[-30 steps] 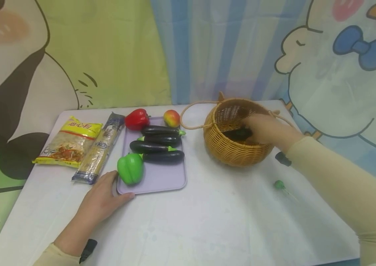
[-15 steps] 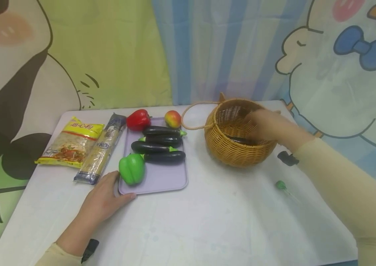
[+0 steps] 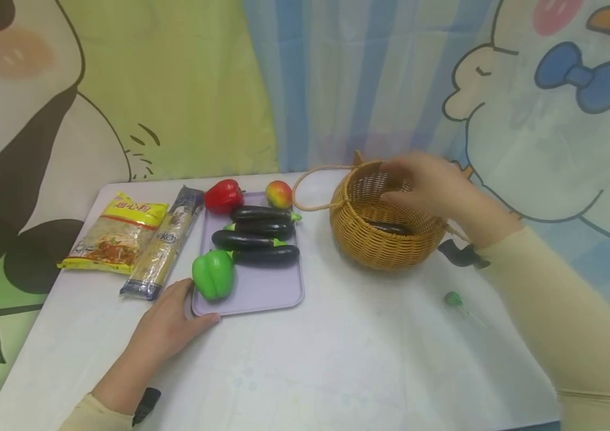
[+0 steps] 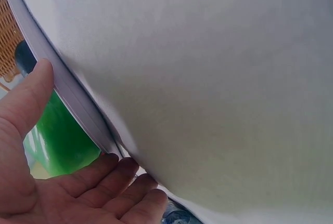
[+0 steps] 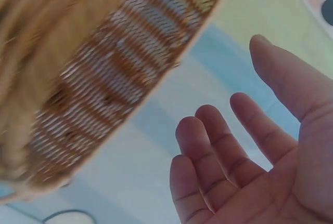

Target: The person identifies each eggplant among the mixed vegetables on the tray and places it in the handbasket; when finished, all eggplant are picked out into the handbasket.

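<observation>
My right hand (image 3: 434, 188) hovers over the wicker basket (image 3: 385, 254) with fingers spread and nothing in them; the right wrist view shows the bare palm beside the woven wall (image 5: 119, 73). Inside the basket lies a dark eggplant (image 3: 391, 227), mostly hidden by the rim. At the near left corner of the lilac tray (image 3: 267, 293), my left hand (image 3: 167, 326) rests with its thumb along the front edge and fingers at the side. Beside that hand a green bell pepper (image 3: 213, 275) sits on the tray, with several eggplants (image 3: 264, 255) in a stack of rows behind it.
A red bell pepper (image 3: 222, 196) and a red-yellow fruit (image 3: 279, 194) lie at the tray's far edge. Left of it are a pasta pack (image 3: 164, 245) and a yellow food bag (image 3: 116, 233). A green lollipop (image 3: 452, 299) lies right of the basket.
My right hand has let go of the eggplant inside the basket and risen up out of it. My left hand has stayed at the tray corner.
</observation>
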The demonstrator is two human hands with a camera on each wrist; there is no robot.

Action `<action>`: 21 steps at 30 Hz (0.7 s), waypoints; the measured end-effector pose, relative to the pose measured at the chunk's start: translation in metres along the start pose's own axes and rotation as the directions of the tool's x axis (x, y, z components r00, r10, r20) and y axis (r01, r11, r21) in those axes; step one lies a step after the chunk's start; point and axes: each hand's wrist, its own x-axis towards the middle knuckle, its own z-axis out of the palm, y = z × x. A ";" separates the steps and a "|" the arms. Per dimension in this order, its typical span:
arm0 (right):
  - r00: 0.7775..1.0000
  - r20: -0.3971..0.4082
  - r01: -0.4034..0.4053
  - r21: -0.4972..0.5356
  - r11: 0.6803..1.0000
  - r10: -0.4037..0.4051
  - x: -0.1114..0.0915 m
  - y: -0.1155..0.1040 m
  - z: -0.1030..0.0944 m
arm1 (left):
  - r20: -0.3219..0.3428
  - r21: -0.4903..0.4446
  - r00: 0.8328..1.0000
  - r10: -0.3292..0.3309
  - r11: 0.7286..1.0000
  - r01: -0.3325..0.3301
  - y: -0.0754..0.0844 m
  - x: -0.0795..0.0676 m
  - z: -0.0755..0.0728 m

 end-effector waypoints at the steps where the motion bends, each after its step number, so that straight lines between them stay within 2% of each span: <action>1: 1.000 -0.007 0.013 0.024 1.000 -0.013 0.000 -0.005 0.000 | 0.000 0.001 1.000 0.000 1.000 0.000 0.000 0.000 0.000; 4: 0.999 -0.023 0.039 0.088 0.995 -0.037 0.002 -0.021 0.004 | 0.000 0.002 1.000 0.001 1.000 -0.001 0.000 0.000 0.000; 8: 0.997 -0.046 0.071 0.103 0.992 -0.067 0.005 -0.040 0.015 | 0.004 -0.004 1.000 -0.002 1.000 0.002 -0.001 0.000 0.000; 14: 0.991 -0.063 0.128 0.127 0.984 -0.120 0.012 -0.068 0.037 | 0.011 -0.003 1.000 -0.015 1.000 0.015 -0.001 0.000 0.000; 18: 0.981 -0.077 0.186 0.150 0.971 -0.176 0.017 -0.083 0.053 | 0.012 -0.005 1.000 -0.020 1.000 0.020 0.001 -0.001 0.000; 21: 0.980 -0.065 0.198 0.171 0.965 -0.189 0.021 -0.091 0.066 | 0.015 -0.009 1.000 -0.025 1.000 0.025 0.002 0.000 -0.001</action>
